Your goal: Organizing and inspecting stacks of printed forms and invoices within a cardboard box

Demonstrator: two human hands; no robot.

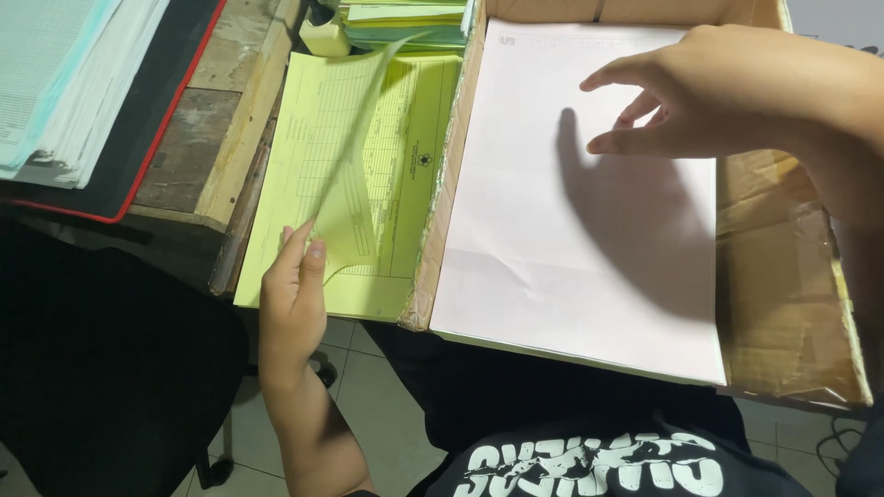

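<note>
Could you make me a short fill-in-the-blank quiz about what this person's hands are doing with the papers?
1. The left hand lifts a sheet coloured ____.
2. The right hand hovers over a stack of paper coloured ____.
3. That stack lies in a ____ box.
4. The right hand's fingers are spread and hold ____.

Missing words: yellow; pink; cardboard; nothing

A worn wooden table carries a black red-edged mat under stacked white papers, a yellow form stack overhanging its edge, and, seemingly resting on it, an open cardboard box.
</note>
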